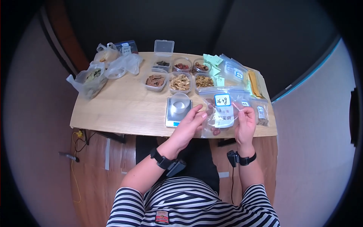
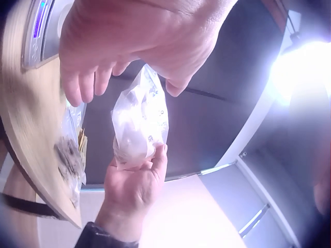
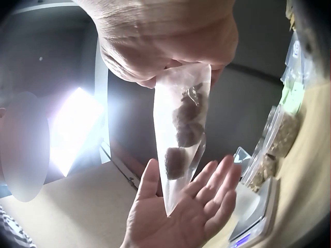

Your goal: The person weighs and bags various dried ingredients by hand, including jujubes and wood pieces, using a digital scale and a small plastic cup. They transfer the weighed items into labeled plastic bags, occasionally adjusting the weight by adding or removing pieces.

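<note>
A clear zip-lock bag (image 1: pixel 208 126) is held up over the table's front edge, its label (image 1: pixel 222 100) reading "26.4g" above a slip of printed paper. Several brown, wrinkled dried pieces (image 3: pixel 187 116) lie inside it. My right hand (image 1: pixel 245 125) pinches the bag at its right side. On the other side my left hand (image 1: pixel 188 126) is at the bag's left edge; the right wrist view has its palm (image 3: pixel 181 222) turned up with fingers spread beside the bag's lower corner. A digital scale (image 1: pixel 169 118) with a small round bowl (image 1: pixel 180 103) on it stands left of the bag.
Several plastic tubs of dried ingredients (image 1: pixel 180 82) stand behind the scale. Plastic bags (image 1: pixel 90 81) sit at the left end. Green slips (image 1: pixel 213 60), zip-lock bags (image 1: pixel 232 70) and yellow packets (image 1: pixel 255 85) lie at the right, with another filled bag (image 1: pixel 261 115) near the front edge.
</note>
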The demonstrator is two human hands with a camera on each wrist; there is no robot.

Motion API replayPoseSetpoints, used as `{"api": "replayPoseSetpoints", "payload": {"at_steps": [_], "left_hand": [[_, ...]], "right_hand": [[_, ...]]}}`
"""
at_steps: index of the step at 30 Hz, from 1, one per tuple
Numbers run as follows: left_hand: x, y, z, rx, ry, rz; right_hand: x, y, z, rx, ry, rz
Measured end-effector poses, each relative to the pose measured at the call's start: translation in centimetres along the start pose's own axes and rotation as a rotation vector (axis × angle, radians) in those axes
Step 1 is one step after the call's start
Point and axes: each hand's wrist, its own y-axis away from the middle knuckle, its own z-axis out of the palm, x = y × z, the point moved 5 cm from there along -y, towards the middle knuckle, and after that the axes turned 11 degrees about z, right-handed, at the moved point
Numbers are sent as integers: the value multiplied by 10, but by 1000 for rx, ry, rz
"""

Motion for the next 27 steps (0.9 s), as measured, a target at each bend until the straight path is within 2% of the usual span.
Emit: {"api": "replayPoseSetpoints", "payload": {"at_steps": [1,3,4,8,10,16,20,23,25,26,27], "left_hand": [[-1,0,-3,10,1,1],[2,0,4,-111,351,-11],[3,0,5,-43,404,6],[2,2,-7,-69,437,13],[9,5,-11,32,397,47],[13,7,-27,96,346,157],[18,10,-30,101,334,149],[25,11,-28,80,351,170],[30,14,-26,115,291,150],[31,15,-27,115,290,145],[32,16,-27,88,246,141]], "right_hand": [[3,3,6,-7,-3,6],[8,8,16,-53,-19,29],[11,9,21,-43,-31,66],[34,13,18,-56,-53,124],[38,14,21,-71,-40,194],[29,15,39,-67,1,200],[20,12,42,-90,19,211],[-1,4,48,-30,68,115],[-31,1,52,120,650,-195],[-43,-2,57,114,670,-274],[-54,-5,62,119,671,-273]]}}
